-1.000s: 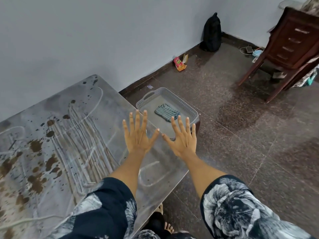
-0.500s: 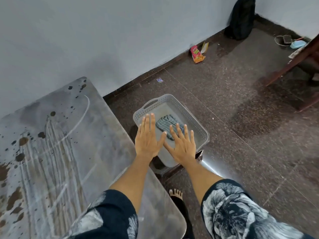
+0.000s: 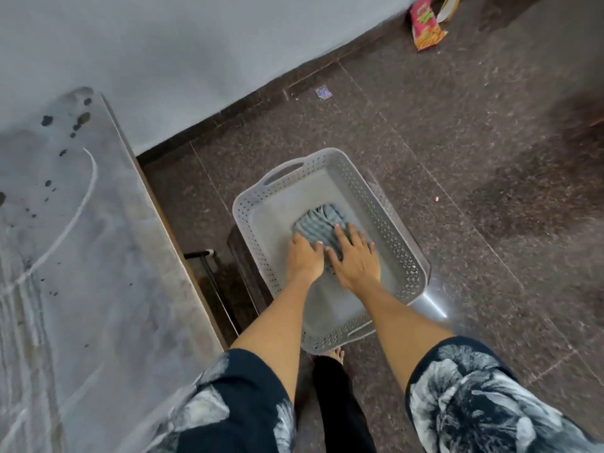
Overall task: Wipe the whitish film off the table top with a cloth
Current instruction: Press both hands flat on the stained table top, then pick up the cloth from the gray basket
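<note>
Hands: both lie inside the grey perforated basket (image 3: 330,243), on the cloth (image 3: 318,225).
Left hand (image 3: 305,259): palm down at the cloth's near-left edge; fingers appear to bend onto the fabric, but motion blur hides whether they grip it.
Right hand (image 3: 354,259): palm down, fingers extended and spread flat over the cloth's near-right part, thumb pointing toward the left hand; the two hands are just beside each other.
Cloth: grey-blue, striped, crumpled, on the basket floor toward the right wall, its far part uncovered.
Basket: rectangular, slot handle on its far end, resting on a dark low stand (image 3: 243,256) whose edge shows at the basket's left side.
Table top (image 3: 81,256): left of the basket and apart from it; grey, with whitish streaks (image 3: 70,220) in a curve and in lines, plus dark spots (image 3: 47,120).
Sleeves (image 3: 474,400): dark with pale floral print, nearer than the basket.
Bare toes (image 3: 336,354): on the floor at the basket's near end.
Snack packet (image 3: 425,26): red, on the floor far beyond the basket, by the wall.
</note>
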A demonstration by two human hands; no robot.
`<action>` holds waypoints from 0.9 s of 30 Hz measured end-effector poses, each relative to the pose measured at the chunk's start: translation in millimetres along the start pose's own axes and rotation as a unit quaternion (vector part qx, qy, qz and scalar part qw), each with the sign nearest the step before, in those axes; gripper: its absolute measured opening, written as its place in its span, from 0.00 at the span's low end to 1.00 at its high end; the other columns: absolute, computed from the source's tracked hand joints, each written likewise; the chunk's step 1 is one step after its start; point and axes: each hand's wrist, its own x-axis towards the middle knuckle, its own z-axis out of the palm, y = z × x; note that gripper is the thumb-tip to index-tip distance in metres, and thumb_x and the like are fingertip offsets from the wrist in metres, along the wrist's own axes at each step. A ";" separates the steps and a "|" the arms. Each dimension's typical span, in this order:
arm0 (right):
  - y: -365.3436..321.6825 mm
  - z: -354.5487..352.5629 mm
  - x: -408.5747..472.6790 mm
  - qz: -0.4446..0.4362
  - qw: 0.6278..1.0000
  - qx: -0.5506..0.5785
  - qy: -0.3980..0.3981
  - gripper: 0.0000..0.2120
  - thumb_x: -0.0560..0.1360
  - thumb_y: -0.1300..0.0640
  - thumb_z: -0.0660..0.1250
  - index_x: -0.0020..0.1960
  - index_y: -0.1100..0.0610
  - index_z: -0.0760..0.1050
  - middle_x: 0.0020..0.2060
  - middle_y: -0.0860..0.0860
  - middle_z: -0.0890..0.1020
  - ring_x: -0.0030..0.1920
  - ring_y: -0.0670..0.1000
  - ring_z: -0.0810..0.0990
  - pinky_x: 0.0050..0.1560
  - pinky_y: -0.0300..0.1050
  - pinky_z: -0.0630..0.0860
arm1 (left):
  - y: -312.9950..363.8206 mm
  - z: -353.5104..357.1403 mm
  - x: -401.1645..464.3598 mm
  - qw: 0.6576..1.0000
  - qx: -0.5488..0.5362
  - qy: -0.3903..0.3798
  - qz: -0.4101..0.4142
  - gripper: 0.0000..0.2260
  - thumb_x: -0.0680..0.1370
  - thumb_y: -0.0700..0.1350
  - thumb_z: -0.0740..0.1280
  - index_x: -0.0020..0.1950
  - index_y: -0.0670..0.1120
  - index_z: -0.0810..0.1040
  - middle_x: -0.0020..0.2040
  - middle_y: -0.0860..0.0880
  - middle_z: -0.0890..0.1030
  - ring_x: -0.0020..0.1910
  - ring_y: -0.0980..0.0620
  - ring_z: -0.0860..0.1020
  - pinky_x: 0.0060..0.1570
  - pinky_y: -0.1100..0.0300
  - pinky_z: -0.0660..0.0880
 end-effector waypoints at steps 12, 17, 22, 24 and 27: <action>-21.9 -17.3 1.6 0.167 0.886 0.424 -0.083 0.10 0.71 0.56 0.70 0.48 0.60 0.75 0.48 0.58 0.81 0.52 0.58 0.79 0.53 0.53 0.77 | 6.7 -4.2 -8.7 0.959 -0.211 -0.034 -0.189 0.15 0.77 0.46 0.66 0.59 0.38 0.73 0.56 0.40 0.78 0.53 0.41 0.78 0.52 0.51 0.76; -56.5 -72.0 -21.5 0.140 0.886 0.436 -0.075 0.09 0.74 0.55 0.66 0.37 0.55 0.70 0.36 0.52 0.76 0.42 0.53 0.76 0.34 0.41 0.72 | 37.5 -48.1 -38.9 0.956 -0.249 -0.015 -0.155 0.15 0.79 0.46 0.62 0.62 0.38 0.69 0.56 0.41 0.76 0.56 0.42 0.75 0.47 0.55 0.71; -112.8 -133.8 -44.1 0.042 0.896 0.437 -0.062 0.06 0.75 0.54 0.65 0.43 0.57 0.75 0.45 0.56 0.81 0.49 0.56 0.79 0.52 0.52 0.76 | 68.1 -125.8 -73.8 0.971 -0.219 0.064 -0.070 0.17 0.79 0.50 0.61 0.62 0.39 0.70 0.57 0.42 0.76 0.55 0.42 0.76 0.50 0.55 0.72; -143.5 -152.6 -57.1 -0.008 0.902 0.429 -0.058 0.11 0.76 0.53 0.64 0.54 0.59 0.77 0.51 0.57 0.80 0.53 0.57 0.78 0.56 0.53 0.75 | 70.9 -164.2 -94.4 0.973 -0.206 0.101 -0.036 0.18 0.79 0.51 0.61 0.62 0.39 0.68 0.56 0.42 0.75 0.55 0.42 0.75 0.47 0.55 0.70; -195.0 -166.7 -78.8 -0.069 0.912 0.400 -0.050 0.16 0.78 0.51 0.61 0.56 0.63 0.75 0.49 0.59 0.80 0.52 0.59 0.78 0.54 0.54 0.75 | 60.7 -220.8 -126.1 0.967 -0.197 0.160 0.005 0.17 0.79 0.49 0.61 0.62 0.38 0.70 0.57 0.41 0.76 0.56 0.42 0.75 0.51 0.54 0.71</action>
